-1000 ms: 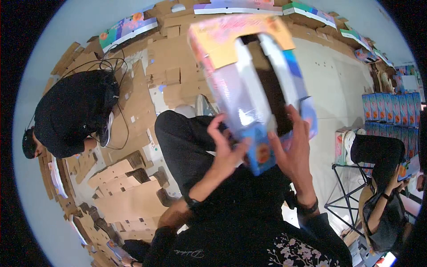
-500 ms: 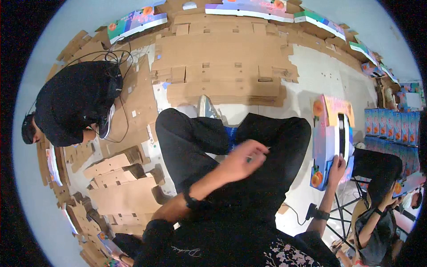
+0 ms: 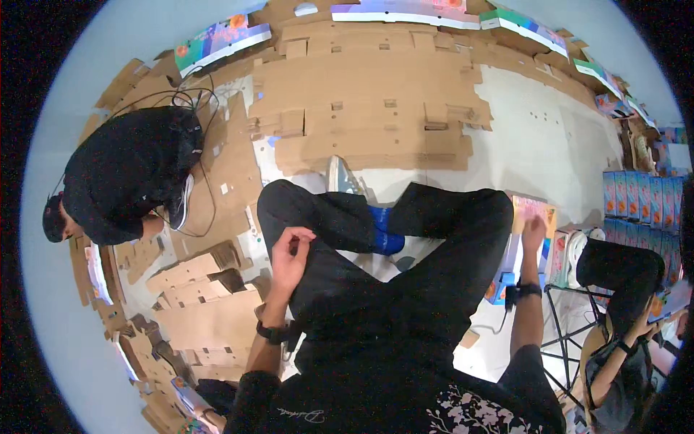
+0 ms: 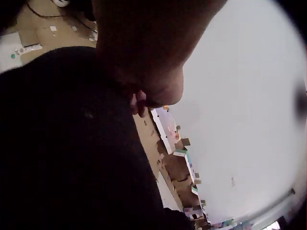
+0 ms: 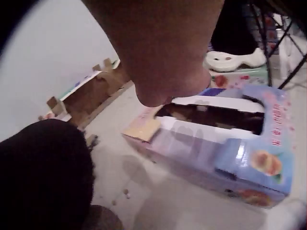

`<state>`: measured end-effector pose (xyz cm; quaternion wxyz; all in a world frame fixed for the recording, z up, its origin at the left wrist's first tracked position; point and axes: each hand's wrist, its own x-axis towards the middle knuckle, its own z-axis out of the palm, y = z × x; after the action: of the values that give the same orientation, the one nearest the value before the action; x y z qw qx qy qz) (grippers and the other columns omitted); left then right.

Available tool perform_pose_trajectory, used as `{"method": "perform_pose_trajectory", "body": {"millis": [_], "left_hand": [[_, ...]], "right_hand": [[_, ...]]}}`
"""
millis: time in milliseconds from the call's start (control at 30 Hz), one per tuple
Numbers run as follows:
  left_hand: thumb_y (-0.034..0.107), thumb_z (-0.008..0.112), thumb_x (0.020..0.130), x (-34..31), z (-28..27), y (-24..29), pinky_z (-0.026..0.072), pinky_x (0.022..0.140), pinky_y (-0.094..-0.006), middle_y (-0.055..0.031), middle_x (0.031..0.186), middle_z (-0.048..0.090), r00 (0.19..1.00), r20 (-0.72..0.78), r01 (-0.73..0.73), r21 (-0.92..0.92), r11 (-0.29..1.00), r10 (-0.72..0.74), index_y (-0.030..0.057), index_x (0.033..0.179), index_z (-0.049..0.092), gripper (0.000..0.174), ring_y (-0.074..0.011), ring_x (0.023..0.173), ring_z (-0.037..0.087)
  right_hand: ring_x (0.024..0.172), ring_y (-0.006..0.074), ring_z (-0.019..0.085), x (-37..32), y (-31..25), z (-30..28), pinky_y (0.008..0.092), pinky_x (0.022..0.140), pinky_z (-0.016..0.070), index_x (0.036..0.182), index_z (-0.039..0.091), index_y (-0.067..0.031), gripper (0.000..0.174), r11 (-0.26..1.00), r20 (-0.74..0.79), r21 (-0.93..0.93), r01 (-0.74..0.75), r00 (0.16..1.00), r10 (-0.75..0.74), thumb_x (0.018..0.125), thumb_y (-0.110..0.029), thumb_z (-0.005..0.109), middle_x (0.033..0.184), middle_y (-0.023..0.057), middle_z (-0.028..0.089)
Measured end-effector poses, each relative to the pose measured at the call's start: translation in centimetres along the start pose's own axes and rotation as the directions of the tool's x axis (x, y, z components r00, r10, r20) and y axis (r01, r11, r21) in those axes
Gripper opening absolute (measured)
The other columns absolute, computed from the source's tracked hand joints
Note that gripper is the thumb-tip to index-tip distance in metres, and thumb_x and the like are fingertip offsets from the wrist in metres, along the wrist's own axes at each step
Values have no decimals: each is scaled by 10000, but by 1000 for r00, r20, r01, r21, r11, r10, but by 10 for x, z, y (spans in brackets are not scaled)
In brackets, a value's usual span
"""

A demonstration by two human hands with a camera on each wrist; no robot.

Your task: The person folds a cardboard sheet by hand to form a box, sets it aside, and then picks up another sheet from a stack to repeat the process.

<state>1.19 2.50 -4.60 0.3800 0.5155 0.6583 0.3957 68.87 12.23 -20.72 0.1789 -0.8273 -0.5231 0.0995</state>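
Observation:
A printed carton (image 3: 500, 289) with peach pictures stands on the floor beside the person's right knee. Above its far part is the right hand (image 3: 533, 233), slightly blurred, with nothing seen in its grip. From the right wrist, that hand (image 5: 172, 84) hangs over the carton (image 5: 192, 143), whose top has a long cut-out; most of the fingers are hidden. The left hand (image 3: 290, 262) is by the left knee, fingers loosely bent and holding nothing. In the left wrist view, the left hand (image 4: 160, 91) is dark, with only a few fingertips showing.
Flattened cardboard (image 3: 369, 79) lies ahead on the floor, with more sheets (image 3: 210, 322) at left. A crouching person (image 3: 134, 173) and cables are at left. At right are stacked cartons (image 3: 643, 199), a folding stool (image 3: 571, 340) and another person.
The carton went from between both hands to the floor at the right. The right hand has let go and moved forward over it; the left hand has drawn back to the left knee.

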Motion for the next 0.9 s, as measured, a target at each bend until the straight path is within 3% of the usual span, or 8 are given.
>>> {"method": "perform_pose_trajectory", "body": {"millis": [33,100,167,367,500,600,800,900], "left_hand": [[42,583,979,1,3,-2,507,761,-260,-57,964,713,1000,7,21,-12,1000,-21,38,1047,653,98,-113,853,650],[45,585,975,4,8,-8,510,739,-257,-53,933,723,998,21,59,-36,998,-59,36,1043,654,97,-115,820,657],[52,589,970,4,6,-9,512,719,-257,-53,908,729,999,-8,35,2,999,-35,35,1033,657,94,-119,788,664],[35,581,965,6,1,-14,520,725,-265,-71,888,719,999,-52,-7,-33,999,5,24,1025,655,96,-128,796,671],[18,579,958,6,0,-16,529,744,-271,-85,879,715,997,-67,29,-127,991,-38,13,1019,652,94,-141,806,682],[14,579,955,7,1,-11,533,751,-274,-93,883,716,998,-53,30,-98,995,-35,9,1012,650,91,-146,815,690],[20,579,950,7,-4,-5,536,752,-288,-99,883,720,998,-61,13,-20,1000,-14,8,1004,651,91,-160,825,700],[25,579,948,8,-1,-5,535,751,-290,-101,876,721,998,-61,13,-44,999,-16,8,1001,652,92,-164,825,702]], "right_hand": [[993,340,658,26,-4,25,418,888,520,1181,641,66,355,969,-67,208,138,990,-126,900,-151,628,1118,246,668],[989,244,660,57,-96,32,376,884,517,1244,623,31,412,899,129,437,34,986,-100,962,-269,619,1069,189,700],[1058,270,654,83,-168,43,368,936,501,1331,572,28,510,931,284,332,149,926,-250,949,-302,645,1181,199,683],[1134,306,630,102,-250,143,383,974,497,1444,420,46,798,934,538,356,-37,825,-173,862,-406,726,1260,226,641],[1161,343,617,92,-267,189,412,971,503,1397,455,61,822,971,495,221,89,848,-191,820,-452,738,1216,213,651],[1173,381,610,84,-273,204,443,969,506,1351,488,78,848,979,265,-35,200,946,-184,779,-492,749,1185,206,660],[1212,416,585,70,-311,142,464,1007,490,1321,562,15,811,1000,374,12,-10,927,5,736,-511,756,1320,235,603],[1155,415,614,82,-297,144,473,952,520,1299,588,-40,721,998,398,6,56,916,-54,762,-496,743,1314,217,602]]}}
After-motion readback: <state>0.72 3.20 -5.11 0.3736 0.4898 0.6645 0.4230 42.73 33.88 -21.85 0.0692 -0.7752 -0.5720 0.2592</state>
